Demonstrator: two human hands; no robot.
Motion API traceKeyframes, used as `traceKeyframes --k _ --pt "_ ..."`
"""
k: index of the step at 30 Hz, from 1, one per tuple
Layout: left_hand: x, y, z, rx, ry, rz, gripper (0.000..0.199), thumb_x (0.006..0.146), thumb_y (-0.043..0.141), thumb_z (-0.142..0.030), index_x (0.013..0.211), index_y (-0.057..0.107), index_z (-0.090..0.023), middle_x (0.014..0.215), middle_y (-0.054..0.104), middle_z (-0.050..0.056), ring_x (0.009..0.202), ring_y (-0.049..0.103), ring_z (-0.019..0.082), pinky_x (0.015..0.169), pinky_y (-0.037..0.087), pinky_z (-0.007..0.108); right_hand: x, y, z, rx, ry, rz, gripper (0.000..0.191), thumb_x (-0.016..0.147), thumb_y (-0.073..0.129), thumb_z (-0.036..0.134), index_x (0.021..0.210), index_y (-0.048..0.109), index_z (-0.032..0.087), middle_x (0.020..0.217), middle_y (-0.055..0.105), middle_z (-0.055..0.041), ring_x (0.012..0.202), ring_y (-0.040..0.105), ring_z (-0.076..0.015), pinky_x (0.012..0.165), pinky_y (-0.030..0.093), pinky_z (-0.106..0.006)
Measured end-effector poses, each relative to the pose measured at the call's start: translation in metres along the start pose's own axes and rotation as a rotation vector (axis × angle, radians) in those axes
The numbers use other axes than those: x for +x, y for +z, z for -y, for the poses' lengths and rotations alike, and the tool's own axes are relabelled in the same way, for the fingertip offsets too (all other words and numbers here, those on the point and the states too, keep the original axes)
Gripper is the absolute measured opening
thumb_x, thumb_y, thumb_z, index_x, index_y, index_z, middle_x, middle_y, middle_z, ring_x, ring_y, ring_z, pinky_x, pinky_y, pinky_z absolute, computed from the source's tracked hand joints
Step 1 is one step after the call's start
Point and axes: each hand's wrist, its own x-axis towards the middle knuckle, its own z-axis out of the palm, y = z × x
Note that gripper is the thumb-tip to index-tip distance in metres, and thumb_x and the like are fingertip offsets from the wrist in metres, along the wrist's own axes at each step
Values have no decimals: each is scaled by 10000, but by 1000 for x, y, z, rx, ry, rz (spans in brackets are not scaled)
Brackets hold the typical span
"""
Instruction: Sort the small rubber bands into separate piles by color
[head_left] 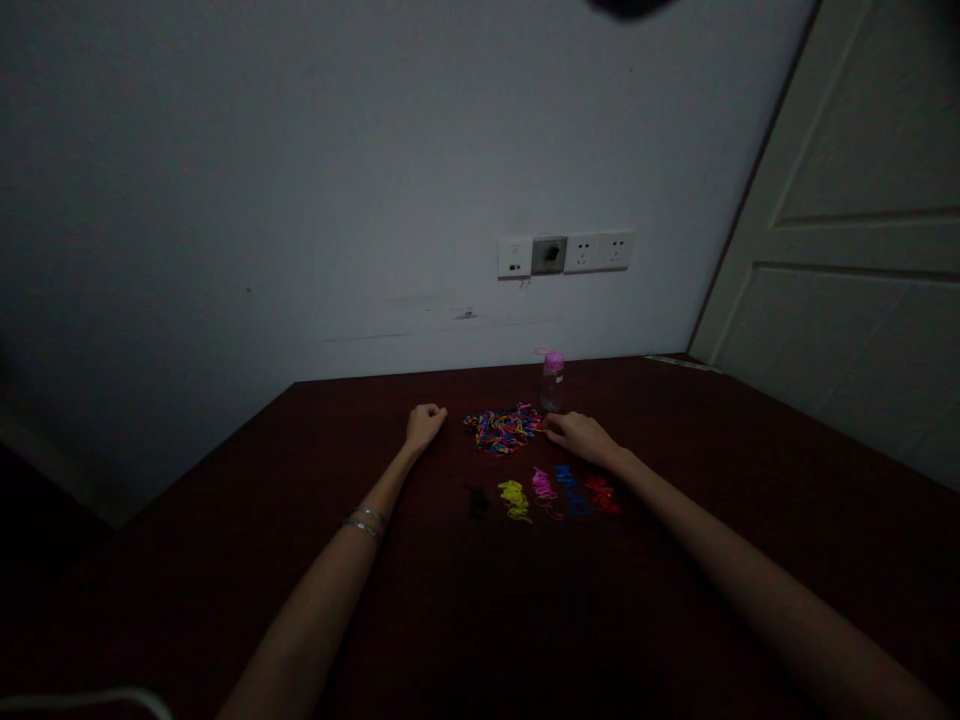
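Note:
A mixed pile of colourful strings lies on the dark red table. My left hand rests closed to the left of the pile, with nothing visible in it. At the pile's right edge my right hand pinches a thin, light-coloured string. Nearer to me is a row of small sorted heaps: black, yellow, pink, blue and red. My right forearm passes close beside the red heap.
Behind my right hand stands a clear bottle with a pink lid. Wall sockets sit above the table's back edge. A panelled door is at the right, and a pale cable at the lower left.

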Motion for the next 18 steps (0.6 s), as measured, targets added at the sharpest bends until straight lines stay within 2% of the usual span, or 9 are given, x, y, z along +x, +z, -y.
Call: traceKeyframes --k 18 --pt "-6 -8 -9 -12 -22 2 278 680 463 -332 465 479 -157 458 439 -24 510 433 112 508 273 214 -1 4 -1 58 7 -41 231 834 428 343 958 590 235 882 654 -44 788 600 -183 598 365 -228"
